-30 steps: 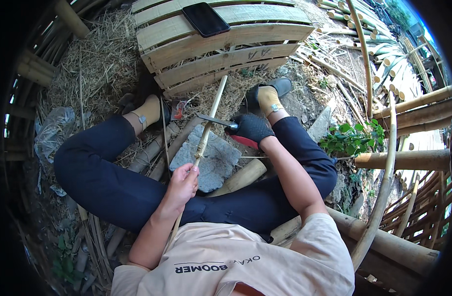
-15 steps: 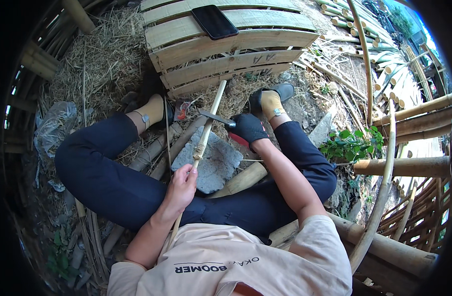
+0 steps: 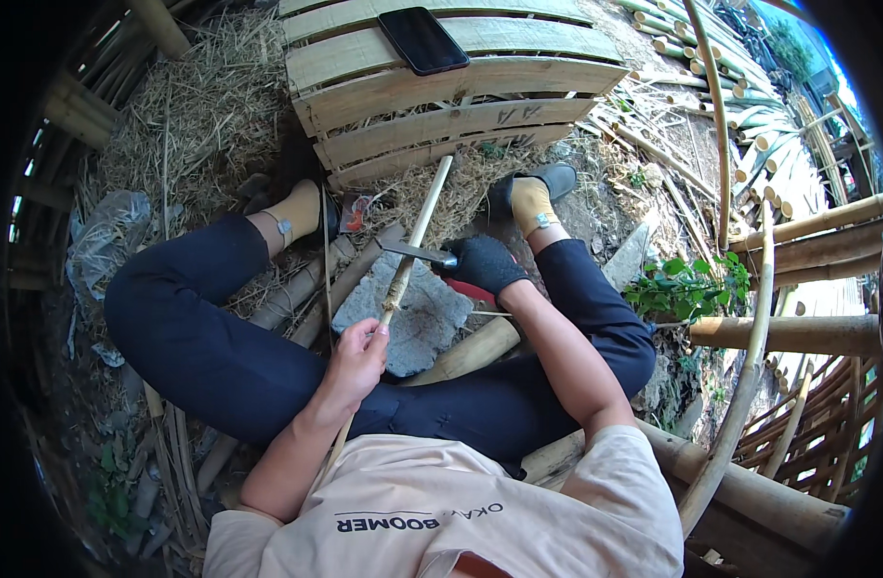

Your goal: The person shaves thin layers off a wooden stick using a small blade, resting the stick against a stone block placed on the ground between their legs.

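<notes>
I sit on the ground with my legs apart. My left hand (image 3: 357,354) is bare and grips a thin bamboo stick (image 3: 420,223) that runs up and away toward a slatted bamboo bench (image 3: 480,91). My right hand (image 3: 487,262) wears a dark glove and holds a knife (image 3: 414,252) by its handle, the blade lying across the stick. Below the stick lies a flat grey stone (image 3: 424,318).
A dark phone (image 3: 423,39) lies on the bench. Thick bamboo poles (image 3: 798,332) lie and lean at the right beside a small green plant (image 3: 687,284). Dry straw (image 3: 186,125) and a plastic bag (image 3: 104,236) cover the ground at the left. A short log (image 3: 470,350) rests between my legs.
Little has moved apart from a slight shift of view. Both hands keep their hold, and the blade stays against the stick near the same spot.
</notes>
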`<state>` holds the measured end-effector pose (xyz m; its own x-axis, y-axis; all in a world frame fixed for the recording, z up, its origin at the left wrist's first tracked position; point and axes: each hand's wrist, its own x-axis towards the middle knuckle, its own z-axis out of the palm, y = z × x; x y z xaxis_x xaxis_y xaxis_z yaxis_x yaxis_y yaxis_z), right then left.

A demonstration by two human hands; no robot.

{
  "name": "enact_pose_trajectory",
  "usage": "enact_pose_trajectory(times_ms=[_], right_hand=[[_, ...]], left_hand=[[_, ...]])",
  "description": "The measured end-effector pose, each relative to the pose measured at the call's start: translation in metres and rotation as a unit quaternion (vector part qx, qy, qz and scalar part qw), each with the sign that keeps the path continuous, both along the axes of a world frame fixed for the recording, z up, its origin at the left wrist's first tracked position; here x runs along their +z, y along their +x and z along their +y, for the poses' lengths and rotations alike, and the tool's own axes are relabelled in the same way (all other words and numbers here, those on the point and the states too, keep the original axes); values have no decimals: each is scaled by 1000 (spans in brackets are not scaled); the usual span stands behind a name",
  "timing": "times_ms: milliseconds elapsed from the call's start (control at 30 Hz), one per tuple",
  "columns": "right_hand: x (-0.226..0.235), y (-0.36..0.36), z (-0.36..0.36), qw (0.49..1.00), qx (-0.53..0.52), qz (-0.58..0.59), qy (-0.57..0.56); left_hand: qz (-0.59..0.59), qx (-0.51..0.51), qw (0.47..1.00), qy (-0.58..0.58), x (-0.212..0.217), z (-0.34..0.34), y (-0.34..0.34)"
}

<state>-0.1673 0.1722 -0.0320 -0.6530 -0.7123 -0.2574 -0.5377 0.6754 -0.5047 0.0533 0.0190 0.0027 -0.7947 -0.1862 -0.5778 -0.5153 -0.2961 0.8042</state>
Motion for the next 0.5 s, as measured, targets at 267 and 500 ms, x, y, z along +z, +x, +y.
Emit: enact_pose_trajectory(times_ms=[267, 500], right_hand=[[5, 7, -8, 1000, -2, -13, 17], [-18, -31, 0, 996, -77, 42, 35]], left_hand=[[28, -20, 995, -96, -14, -1, 7], [17, -23, 981, -194, -11, 2, 8]])
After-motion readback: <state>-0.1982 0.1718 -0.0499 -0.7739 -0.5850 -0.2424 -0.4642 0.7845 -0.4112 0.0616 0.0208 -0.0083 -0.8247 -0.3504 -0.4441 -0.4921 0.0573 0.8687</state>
